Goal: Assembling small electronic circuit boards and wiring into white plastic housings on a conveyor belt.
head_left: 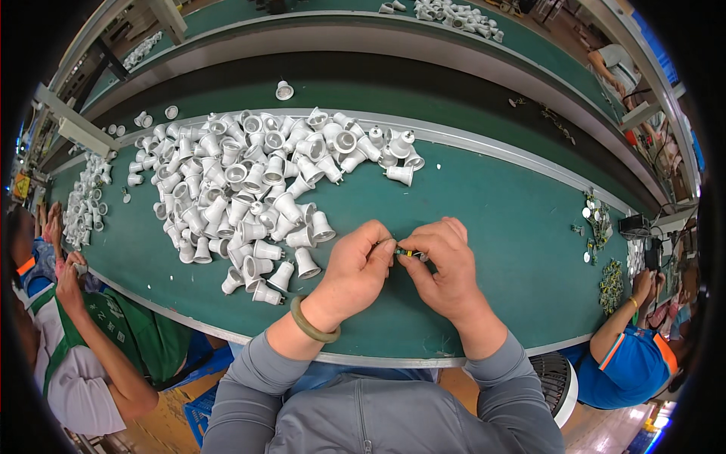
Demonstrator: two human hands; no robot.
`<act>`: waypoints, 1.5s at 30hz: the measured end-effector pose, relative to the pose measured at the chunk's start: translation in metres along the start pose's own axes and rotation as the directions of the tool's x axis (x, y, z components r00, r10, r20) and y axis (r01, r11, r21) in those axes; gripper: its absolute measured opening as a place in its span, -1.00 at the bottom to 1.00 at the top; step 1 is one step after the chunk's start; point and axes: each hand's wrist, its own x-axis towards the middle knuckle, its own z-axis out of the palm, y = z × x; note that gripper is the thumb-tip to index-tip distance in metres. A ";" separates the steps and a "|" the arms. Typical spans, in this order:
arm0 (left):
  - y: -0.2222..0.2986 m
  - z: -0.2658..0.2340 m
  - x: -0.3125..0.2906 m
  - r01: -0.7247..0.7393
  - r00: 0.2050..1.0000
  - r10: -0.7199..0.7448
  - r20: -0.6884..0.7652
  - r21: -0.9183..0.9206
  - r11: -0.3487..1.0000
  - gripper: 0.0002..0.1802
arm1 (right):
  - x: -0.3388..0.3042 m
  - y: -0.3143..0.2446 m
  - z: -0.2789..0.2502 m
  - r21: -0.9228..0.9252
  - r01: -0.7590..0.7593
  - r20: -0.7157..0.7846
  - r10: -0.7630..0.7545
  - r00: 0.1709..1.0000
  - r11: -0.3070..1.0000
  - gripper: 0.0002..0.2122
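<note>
Over the green work surface (pixel 378 318), both my hands meet at a small electronic part (pixel 409 253) with yellow and green pieces on it. My right hand (pixel 448 271) pinches this part between thumb and forefinger. From the other side, my left hand (pixel 354 268), with a bangle at its wrist, is closed at the fingertips on the part's near end; the exact grip there is too small to make out. A big heap of white lamp housings (pixel 234 181), cup-shaped with narrow bases, lies to the left, and its closest pieces sit beside my left hand.
Small green-and-yellow electronic parts (pixel 611 287) lie in piles at the far right. One white housing (pixel 284 91) stands on the dark belt beyond the metal rail (pixel 484 144). Co-workers sit at left (pixel 113 356) and right (pixel 624 367). A fan (pixel 556 386) stands by my right elbow.
</note>
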 end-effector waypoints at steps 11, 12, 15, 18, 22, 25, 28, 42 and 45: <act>0.004 -0.008 0.001 -0.200 0.944 0.149 -0.295 -0.151 0.968 -0.85 | 0.001 0.002 -0.003 0.059 -0.037 -0.166 0.046 0.985 0.998 -0.76; 0.003 -0.012 0.003 -0.230 0.928 0.112 -0.355 -0.311 0.922 -0.84 | 0.001 0.004 -0.005 0.058 -0.055 -0.191 0.065 0.979 0.997 -0.76; 0.003 -0.003 0.002 -0.128 0.971 0.043 -0.233 -0.363 0.923 -0.84 | 0.000 0.001 -0.003 0.060 -0.049 -0.180 0.059 0.982 0.997 -0.77; 0.005 0.008 -0.003 0.016 0.998 -0.037 -0.058 -0.328 0.945 -0.85 | 0.001 -0.002 -0.002 0.027 0.009 -0.172 -0.004 0.985 1.000 -0.77; -0.007 0.005 -0.002 -0.045 0.998 0.027 -0.065 -0.292 0.955 -0.83 | 0.003 -0.008 -0.003 0.020 0.024 -0.136 -0.021 0.990 1.000 -0.78; -0.007 -0.011 0.008 -0.205 0.942 0.031 -0.334 -0.501 0.841 -0.82 | 0.003 -0.007 -0.005 0.040 0.013 -0.177 -0.006 0.984 0.999 -0.78; -0.002 -0.004 0.006 -0.078 0.974 -0.045 -0.222 -0.514 0.854 -0.81 | 0.002 -0.008 -0.006 -0.015 0.007 -0.170 -0.010 0.985 1.000 -0.79; 0.003 -0.005 0.008 -0.162 0.958 0.003 -0.287 -0.531 0.832 -0.84 | 0.004 -0.009 -0.012 -0.029 0.021 -0.179 -0.025 0.984 0.999 -0.81; 0.008 0.004 0.004 -0.061 0.988 -0.012 -0.155 -0.458 0.887 -0.86 | 0.001 -0.010 -0.009 -0.054 0.042 -0.133 -0.049 0.990 0.998 -0.81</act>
